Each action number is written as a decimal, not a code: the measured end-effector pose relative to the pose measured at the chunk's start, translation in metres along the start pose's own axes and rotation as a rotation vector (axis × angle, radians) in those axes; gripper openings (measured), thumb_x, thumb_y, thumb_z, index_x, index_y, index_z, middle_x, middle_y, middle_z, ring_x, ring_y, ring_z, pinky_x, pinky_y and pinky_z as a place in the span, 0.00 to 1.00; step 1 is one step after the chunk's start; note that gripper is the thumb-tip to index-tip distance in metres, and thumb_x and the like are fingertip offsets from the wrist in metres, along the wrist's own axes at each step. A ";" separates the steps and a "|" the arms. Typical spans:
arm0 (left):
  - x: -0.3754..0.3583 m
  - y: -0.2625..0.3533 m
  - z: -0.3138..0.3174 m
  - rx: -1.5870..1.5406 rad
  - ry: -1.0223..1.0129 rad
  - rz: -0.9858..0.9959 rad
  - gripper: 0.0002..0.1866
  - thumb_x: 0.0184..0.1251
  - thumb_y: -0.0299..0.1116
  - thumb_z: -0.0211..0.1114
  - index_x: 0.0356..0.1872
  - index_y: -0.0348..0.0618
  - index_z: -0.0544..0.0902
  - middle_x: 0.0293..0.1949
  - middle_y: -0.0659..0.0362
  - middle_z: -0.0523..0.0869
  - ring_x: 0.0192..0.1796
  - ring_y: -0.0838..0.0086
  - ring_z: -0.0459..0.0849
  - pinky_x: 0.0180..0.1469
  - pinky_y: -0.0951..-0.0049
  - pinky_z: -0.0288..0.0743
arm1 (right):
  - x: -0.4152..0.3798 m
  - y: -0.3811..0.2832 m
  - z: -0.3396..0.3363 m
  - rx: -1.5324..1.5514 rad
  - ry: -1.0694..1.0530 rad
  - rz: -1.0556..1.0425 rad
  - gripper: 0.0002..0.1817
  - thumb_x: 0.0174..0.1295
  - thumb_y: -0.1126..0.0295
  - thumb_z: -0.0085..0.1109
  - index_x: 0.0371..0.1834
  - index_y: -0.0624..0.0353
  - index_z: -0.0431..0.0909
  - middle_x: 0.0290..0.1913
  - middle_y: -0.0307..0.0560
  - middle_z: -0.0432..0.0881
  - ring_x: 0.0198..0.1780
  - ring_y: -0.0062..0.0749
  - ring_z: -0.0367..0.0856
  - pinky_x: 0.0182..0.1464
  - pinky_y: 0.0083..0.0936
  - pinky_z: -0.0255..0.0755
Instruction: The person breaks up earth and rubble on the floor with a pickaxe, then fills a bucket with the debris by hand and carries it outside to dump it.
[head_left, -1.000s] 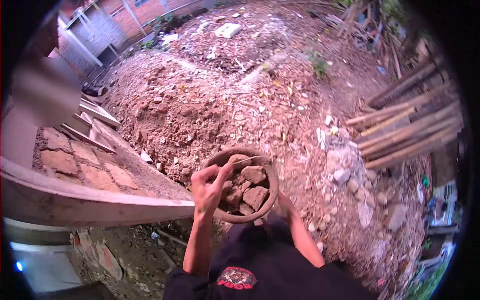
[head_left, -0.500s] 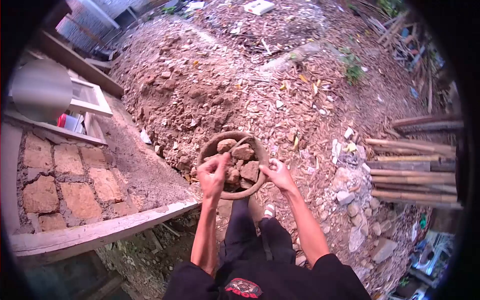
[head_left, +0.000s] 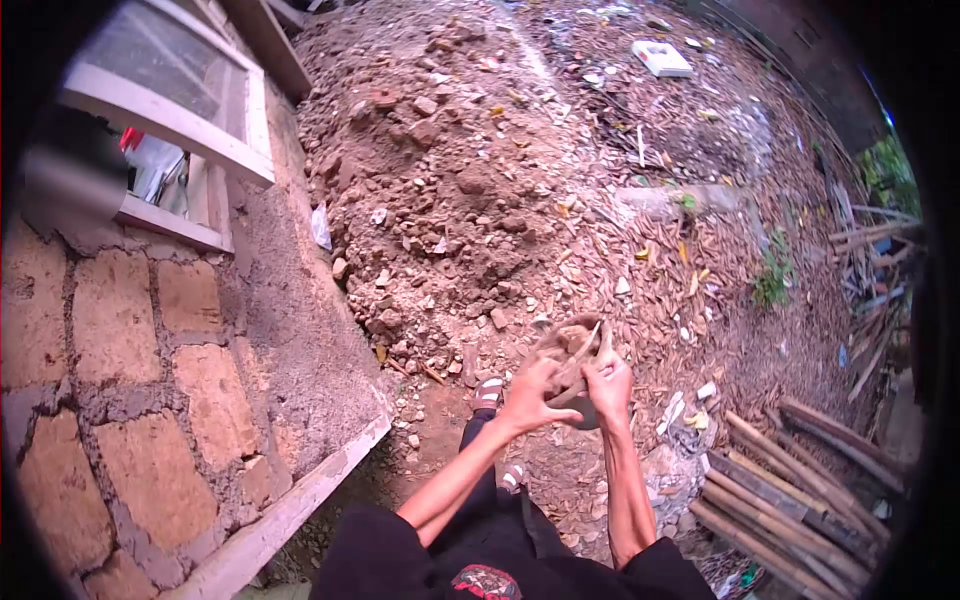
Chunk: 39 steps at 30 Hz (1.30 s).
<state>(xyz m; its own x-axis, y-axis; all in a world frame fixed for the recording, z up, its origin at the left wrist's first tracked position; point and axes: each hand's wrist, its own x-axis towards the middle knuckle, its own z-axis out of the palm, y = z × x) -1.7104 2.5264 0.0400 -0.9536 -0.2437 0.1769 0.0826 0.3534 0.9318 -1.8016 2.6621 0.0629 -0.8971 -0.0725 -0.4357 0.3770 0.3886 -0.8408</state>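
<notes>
A dirt-coated round bucket [head_left: 545,348] is held out in front of my body, tilted and partly hidden behind my hands. Chunks of broken brick or hard earth [head_left: 574,337] lie inside it. My left hand [head_left: 530,398] is closed on the near left side of the bucket, with the thumb pointing right. On the right, my right hand [head_left: 608,388] grips the rim with bent fingers. A thin pale strip, possibly the bucket's handle [head_left: 588,345], runs up between the hands.
A heap of soil and rubble [head_left: 430,190] rises ahead. To the left stand a brick wall [head_left: 150,400] with a ledge and an open window frame [head_left: 170,130]. Bamboo poles and planks [head_left: 790,500] lie at right. Wood chips cover the ground around a white box [head_left: 662,58].
The bucket has moved right in view and tipped, hiding more of its contents. My left hand has gone from above the chunks to the bucket's side. My feet and view have shifted.
</notes>
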 end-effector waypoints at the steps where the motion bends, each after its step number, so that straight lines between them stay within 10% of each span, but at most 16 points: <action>1: 0.002 0.000 0.004 -0.033 -0.108 -0.249 0.33 0.42 0.44 0.82 0.46 0.38 0.76 0.45 0.50 0.79 0.44 0.55 0.81 0.48 0.61 0.76 | 0.007 -0.012 0.006 -0.084 0.062 -0.031 0.11 0.50 0.73 0.66 0.23 0.63 0.72 0.19 0.39 0.75 0.18 0.20 0.74 0.18 0.22 0.73; 9: 0.139 -0.023 0.013 -0.339 0.547 0.073 0.11 0.52 0.30 0.70 0.21 0.37 0.76 0.17 0.58 0.75 0.21 0.75 0.75 0.24 0.72 0.65 | 0.059 -0.178 0.046 -0.640 0.241 -0.705 0.13 0.53 0.68 0.67 0.26 0.62 0.71 0.18 0.44 0.75 0.20 0.24 0.72 0.25 0.29 0.66; 13: 0.205 -0.003 -0.007 -0.688 0.712 -0.047 0.19 0.62 0.36 0.69 0.18 0.39 0.72 0.17 0.70 0.67 0.24 0.87 0.62 0.23 0.76 0.53 | 0.073 -0.259 0.091 -0.741 0.163 -0.770 0.13 0.53 0.68 0.67 0.27 0.63 0.73 0.19 0.50 0.78 0.22 0.39 0.79 0.28 0.36 0.72; 24: 0.371 0.045 -0.028 -1.427 0.801 0.224 0.19 0.65 0.42 0.68 0.24 0.38 0.76 0.22 0.71 0.74 0.28 0.88 0.70 0.30 0.82 0.65 | 0.084 -0.402 0.142 -1.088 0.398 -1.420 0.09 0.55 0.70 0.64 0.31 0.64 0.74 0.28 0.59 0.84 0.33 0.52 0.86 0.36 0.43 0.79; 30: 0.400 0.048 -0.048 -1.745 0.614 0.324 0.18 0.65 0.43 0.69 0.26 0.39 0.79 0.24 0.70 0.78 0.27 0.88 0.72 0.31 0.82 0.68 | 0.094 -0.430 0.145 -1.134 0.432 -1.384 0.11 0.55 0.68 0.64 0.34 0.66 0.77 0.30 0.62 0.85 0.34 0.55 0.86 0.38 0.43 0.81; 39: 0.349 -0.022 -0.046 -1.070 0.695 0.159 0.14 0.54 0.32 0.69 0.14 0.43 0.74 0.16 0.72 0.74 0.23 0.88 0.71 0.25 0.78 0.62 | 0.144 -0.364 0.113 -0.864 0.231 -1.002 0.14 0.53 0.63 0.65 0.29 0.67 0.79 0.27 0.57 0.84 0.29 0.46 0.86 0.36 0.38 0.79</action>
<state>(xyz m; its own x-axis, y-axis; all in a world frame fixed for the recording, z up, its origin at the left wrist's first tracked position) -2.0318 2.3917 0.0955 -0.5882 -0.7973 0.1355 0.6796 -0.3964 0.6173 -2.0422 2.4065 0.2696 -0.7493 -0.5428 0.3794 -0.6486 0.7171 -0.2550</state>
